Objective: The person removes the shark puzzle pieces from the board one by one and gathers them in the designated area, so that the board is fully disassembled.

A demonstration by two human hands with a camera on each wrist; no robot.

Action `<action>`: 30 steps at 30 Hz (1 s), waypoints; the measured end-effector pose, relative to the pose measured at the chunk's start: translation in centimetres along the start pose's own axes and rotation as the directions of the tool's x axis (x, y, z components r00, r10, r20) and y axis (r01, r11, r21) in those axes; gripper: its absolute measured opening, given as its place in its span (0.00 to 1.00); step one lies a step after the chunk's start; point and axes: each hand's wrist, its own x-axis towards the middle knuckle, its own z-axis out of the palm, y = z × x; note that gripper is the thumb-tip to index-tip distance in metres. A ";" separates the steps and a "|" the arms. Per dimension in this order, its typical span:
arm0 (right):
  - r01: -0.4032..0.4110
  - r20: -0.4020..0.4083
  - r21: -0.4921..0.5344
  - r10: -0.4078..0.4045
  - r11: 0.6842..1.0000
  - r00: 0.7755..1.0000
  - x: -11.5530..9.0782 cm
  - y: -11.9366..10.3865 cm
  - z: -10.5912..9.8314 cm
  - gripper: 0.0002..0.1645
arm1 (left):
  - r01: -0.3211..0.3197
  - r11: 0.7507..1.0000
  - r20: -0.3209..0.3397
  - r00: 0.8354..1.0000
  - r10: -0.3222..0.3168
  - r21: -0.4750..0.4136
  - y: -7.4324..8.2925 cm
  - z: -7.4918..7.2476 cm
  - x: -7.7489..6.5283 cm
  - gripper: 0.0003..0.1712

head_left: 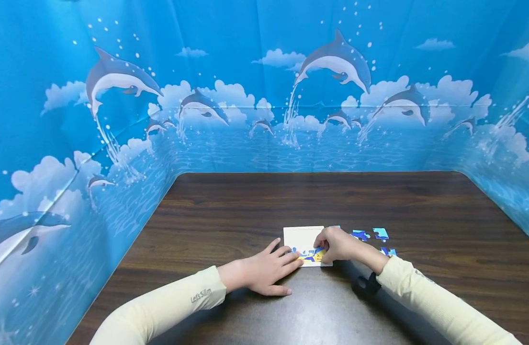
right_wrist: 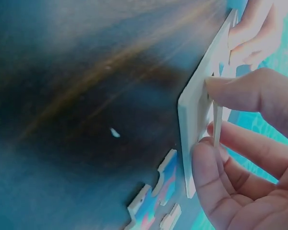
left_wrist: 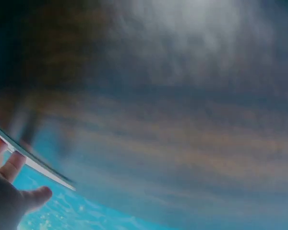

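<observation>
A white puzzle board (head_left: 299, 236) lies on the table, with blue and yellow puzzle pieces (head_left: 308, 256) along its near side. My left hand (head_left: 273, 269) spreads its straight fingers, and their tips rest on the board's lower left part. Over the board's right side is my right hand (head_left: 339, 244). In the right wrist view its thumb and fingers pinch a thin puzzle piece (right_wrist: 217, 122), seen edge-on at the board's rim; its picture is hidden. The left wrist view catches only some left fingers (left_wrist: 12, 165) at the board's edge.
Right of the board lie several loose blue puzzle pieces, among them a dark blue one (head_left: 360, 235), a light blue one (head_left: 380, 234) and one nearer the front (head_left: 391, 252). The brown wooden table (head_left: 230, 206) is enclosed by a blue dolphin curtain (head_left: 247, 57).
</observation>
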 end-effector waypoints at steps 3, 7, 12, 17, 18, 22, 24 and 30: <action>-0.003 0.010 -0.012 0.003 1.000 1.000 0.2 -0.1 -0.2 0.15 | 0.004 1.000 -0.003 1.000 -0.004 -0.005 -0.2 0.2 0.0 0.41; 0.010 0.011 -0.026 -0.009 1.000 1.000 0.3 -0.2 -0.3 0.15 | -0.020 1.000 0.001 1.000 0.020 -0.012 -0.5 0.0 -0.1 0.41; 0.016 0.010 -0.029 -0.015 0.999 1.000 0.4 -0.2 -0.3 0.15 | -0.076 0.997 -0.022 0.997 0.076 0.007 -0.7 -0.2 -0.1 0.42; 0.006 0.013 -0.025 -0.006 1.000 1.000 0.4 -0.1 -0.2 0.15 | -0.086 0.996 -0.016 0.996 0.086 -0.006 -0.7 -0.1 0.0 0.42; 0.003 0.013 -0.022 -0.002 1.000 1.000 0.4 -0.1 -0.2 0.15 | -0.088 0.996 -0.015 0.996 0.088 -0.008 -0.7 0.0 0.0 0.42; -0.017 0.020 -0.013 0.017 1.000 1.000 0.3 0.0 -0.1 0.15 | -0.093 0.996 -0.013 0.996 0.093 -0.014 -0.7 0.2 0.2 0.42; -0.027 0.021 -0.008 0.027 1.000 0.999 0.2 0.0 0.0 0.15 | -0.096 0.995 -0.014 0.995 0.096 -0.020 -0.8 0.3 0.3 0.42; -0.035 0.005 0.004 0.035 0.999 0.999 0.0 0.2 0.2 0.15 | -0.104 0.994 -0.021 0.994 0.103 -0.044 -0.8 0.3 0.4 0.43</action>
